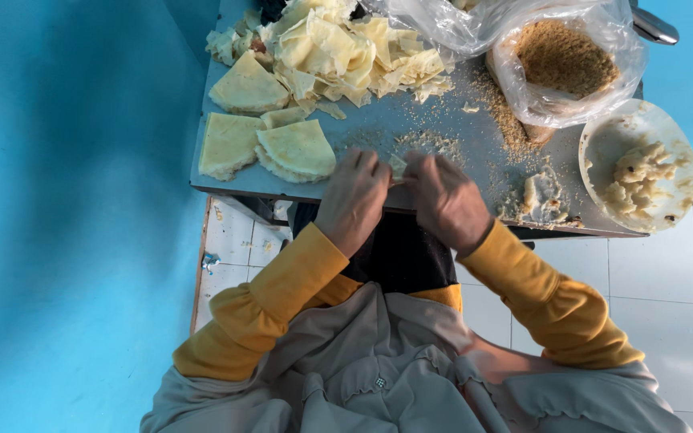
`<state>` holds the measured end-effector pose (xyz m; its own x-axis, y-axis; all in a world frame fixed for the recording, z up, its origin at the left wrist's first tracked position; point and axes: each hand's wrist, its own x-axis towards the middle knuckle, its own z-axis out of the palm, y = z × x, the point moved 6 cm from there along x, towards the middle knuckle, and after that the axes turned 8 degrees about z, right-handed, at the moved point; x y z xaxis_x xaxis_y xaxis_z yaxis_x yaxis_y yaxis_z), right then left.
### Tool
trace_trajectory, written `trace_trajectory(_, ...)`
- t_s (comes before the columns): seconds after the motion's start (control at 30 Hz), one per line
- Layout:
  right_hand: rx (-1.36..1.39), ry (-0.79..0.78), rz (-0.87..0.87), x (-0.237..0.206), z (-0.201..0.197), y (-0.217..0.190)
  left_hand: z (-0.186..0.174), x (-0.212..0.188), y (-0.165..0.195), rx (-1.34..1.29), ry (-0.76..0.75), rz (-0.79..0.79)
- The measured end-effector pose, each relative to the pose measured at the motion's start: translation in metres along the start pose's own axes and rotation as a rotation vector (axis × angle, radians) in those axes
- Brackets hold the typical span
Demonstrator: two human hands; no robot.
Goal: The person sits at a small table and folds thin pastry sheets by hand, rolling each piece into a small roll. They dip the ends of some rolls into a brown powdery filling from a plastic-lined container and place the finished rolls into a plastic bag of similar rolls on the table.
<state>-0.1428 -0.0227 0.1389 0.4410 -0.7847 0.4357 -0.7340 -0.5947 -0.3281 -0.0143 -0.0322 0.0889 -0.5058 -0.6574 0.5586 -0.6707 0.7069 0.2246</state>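
Two hands meet at the near edge of a grey worktop (475, 144), pinching a small pale wrapper (397, 167) between them. The left hand (353, 196) and the right hand (445, 200) both curl their fingers onto the piece, each holding one side, so neither is nearer; the wrapper sits directly ahead of the knuckles, its long axis seeming to run from hand to hand, along the near edge, though most of it is hidden.

Toward the worktop's left edge lie three folded wedges (270, 128), flat and touching one another. Behind them, at the far left corner, is a loose heap of wrapper scraps (338, 48). At the far right corner an open plastic bag (559, 64) holds brown crumbs, some spilled on the surface beside it. A white plate (639, 164) with lumps of pale filling overhangs the right edge, and a smear of the same filling (541, 196) lies near the right hand.
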Motion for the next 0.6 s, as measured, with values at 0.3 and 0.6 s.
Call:
trace_trajectory(0.3,0.002,-0.068,0.055,0.003,0.005,0.007,-0.004,-0.002,0.018,0.114,-0.007,0.022)
trace_trajectory(0.6,0.215,-0.189,0.051,0.009,0.005,0.013,-0.005,0.007,0.016,0.275,-0.093,0.034)
